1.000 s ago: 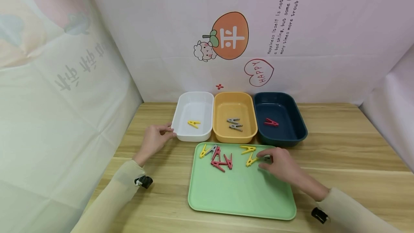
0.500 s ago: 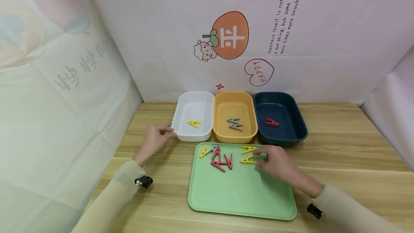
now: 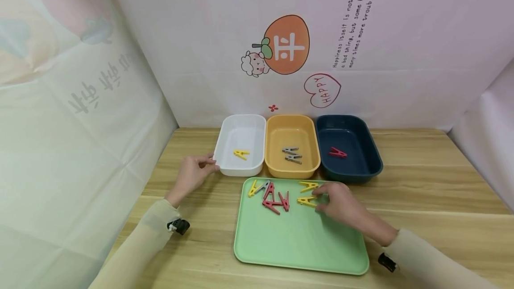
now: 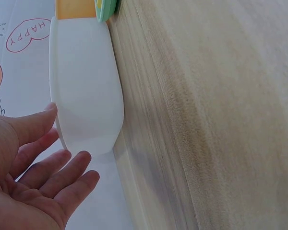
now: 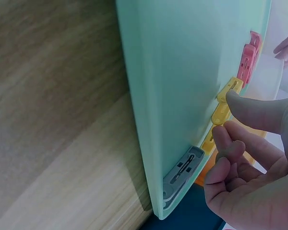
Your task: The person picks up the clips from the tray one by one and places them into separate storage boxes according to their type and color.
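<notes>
My left hand point(image 3: 192, 176) rests its fingertips on the left front corner of a white bin point(image 3: 241, 171); in the left wrist view the thumb lies at the rim and the other fingers are loosely extended. Over the green tray point(image 3: 297, 240), my right hand point(image 3: 341, 204) pinches the free ends of a yellow clothespin point(image 3: 306, 200) between thumb and forefinger. Just behind it lies a second yellow clothespin point(image 3: 308, 186). A grey clothespin point(image 5: 182, 172) shows at the tray edge in the right wrist view; the hand hides it from the head view.
Left on the tray lie a cluster of red clothespins point(image 3: 284, 201), a yellow one point(image 3: 253, 188) and a grey one point(image 3: 263, 186). A yellow bin point(image 3: 292, 174) with grey clothespins and a dark blue bin point(image 3: 353, 175) with a red clothespin stand beside the white bin, before a printed cloth.
My right hand has moved slightly left on the tray. The yellow clothespin at its fingertips has turned and shifted a little left. My left hand has stayed at the white bin.
</notes>
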A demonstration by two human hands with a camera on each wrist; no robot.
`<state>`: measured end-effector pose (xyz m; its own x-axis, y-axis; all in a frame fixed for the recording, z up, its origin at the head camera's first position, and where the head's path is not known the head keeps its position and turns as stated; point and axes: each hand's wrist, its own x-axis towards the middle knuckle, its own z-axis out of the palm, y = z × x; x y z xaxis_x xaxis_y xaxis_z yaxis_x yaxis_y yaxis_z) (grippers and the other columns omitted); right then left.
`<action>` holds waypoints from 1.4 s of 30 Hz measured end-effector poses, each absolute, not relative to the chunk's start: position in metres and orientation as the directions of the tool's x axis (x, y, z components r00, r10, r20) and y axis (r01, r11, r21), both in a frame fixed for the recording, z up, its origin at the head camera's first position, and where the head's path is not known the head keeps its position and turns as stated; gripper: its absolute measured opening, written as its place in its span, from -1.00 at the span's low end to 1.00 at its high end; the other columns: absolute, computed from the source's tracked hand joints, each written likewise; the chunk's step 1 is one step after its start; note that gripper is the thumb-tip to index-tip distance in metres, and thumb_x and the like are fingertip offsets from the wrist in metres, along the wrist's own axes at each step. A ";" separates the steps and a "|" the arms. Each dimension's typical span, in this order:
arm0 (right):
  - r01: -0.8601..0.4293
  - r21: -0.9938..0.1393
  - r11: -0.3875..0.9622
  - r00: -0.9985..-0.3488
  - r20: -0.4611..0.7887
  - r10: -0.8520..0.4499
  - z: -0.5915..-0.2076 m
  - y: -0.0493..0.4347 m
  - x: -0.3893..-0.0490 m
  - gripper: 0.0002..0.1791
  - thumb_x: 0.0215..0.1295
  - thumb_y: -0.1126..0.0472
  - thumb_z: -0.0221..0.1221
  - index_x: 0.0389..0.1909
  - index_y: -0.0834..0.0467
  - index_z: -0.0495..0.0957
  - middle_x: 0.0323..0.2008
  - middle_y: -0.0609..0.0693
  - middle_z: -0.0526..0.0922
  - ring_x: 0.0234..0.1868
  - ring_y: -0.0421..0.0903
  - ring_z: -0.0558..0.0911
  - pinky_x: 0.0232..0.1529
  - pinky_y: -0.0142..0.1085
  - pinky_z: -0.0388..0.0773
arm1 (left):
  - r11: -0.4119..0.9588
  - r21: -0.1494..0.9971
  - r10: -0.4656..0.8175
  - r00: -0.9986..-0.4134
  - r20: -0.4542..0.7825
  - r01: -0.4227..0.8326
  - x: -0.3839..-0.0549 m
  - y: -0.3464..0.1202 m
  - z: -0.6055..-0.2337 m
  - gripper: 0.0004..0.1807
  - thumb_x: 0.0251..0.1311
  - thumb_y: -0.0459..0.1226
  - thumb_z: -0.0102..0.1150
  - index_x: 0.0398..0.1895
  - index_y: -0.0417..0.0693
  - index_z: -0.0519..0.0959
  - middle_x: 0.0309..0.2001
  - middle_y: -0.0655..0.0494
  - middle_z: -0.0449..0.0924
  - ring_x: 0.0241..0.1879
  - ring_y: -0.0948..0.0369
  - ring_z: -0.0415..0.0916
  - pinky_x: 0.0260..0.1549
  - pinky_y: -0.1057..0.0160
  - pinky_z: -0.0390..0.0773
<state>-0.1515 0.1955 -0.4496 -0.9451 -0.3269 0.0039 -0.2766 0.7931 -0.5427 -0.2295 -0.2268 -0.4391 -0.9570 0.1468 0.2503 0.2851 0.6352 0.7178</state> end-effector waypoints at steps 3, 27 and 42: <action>-0.274 -0.544 0.793 -0.946 0.003 -0.325 -0.450 0.196 -0.152 -0.69 0.09 0.42 0.55 -0.10 0.24 0.80 -0.11 0.04 0.79 0.01 0.09 0.70 0.08 0.11 0.65 | 0.632 0.718 0.149 -0.955 0.256 0.292 -0.230 -0.227 -0.439 -0.77 0.22 -0.37 0.53 -0.17 -0.40 0.77 0.18 -0.27 0.65 0.15 -0.18 0.65 0.04 -0.12 0.68; -0.256 -0.583 0.771 -0.949 0.001 -0.314 -0.452 0.211 -0.142 -0.67 0.02 0.39 0.59 -0.14 0.26 0.81 -0.18 0.03 0.79 -0.08 0.08 0.70 0.00 0.10 0.67 | 0.641 0.714 0.143 -0.957 0.251 0.283 -0.231 -0.227 -0.440 -0.78 0.22 -0.38 0.52 -0.17 -0.40 0.77 0.18 -0.28 0.65 0.12 -0.18 0.67 0.02 -0.12 0.69; -0.258 -0.581 0.772 -0.947 -0.006 -0.322 -0.452 0.213 -0.139 -0.62 0.00 0.38 0.60 -0.09 0.25 0.80 -0.13 0.04 0.79 -0.01 0.11 0.68 0.06 0.16 0.63 | 0.648 0.706 0.145 -0.956 0.254 0.286 -0.231 -0.227 -0.440 -0.79 0.23 -0.35 0.53 -0.18 -0.36 0.78 0.18 -0.26 0.65 0.11 -0.18 0.67 0.02 -0.09 0.70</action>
<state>-0.1394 0.2128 -0.4521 -0.9469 -0.3215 -0.0060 -0.2583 0.7716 -0.5813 -0.2306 -0.2273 -0.4396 -0.9563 0.1452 0.2538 0.2858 0.6476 0.7063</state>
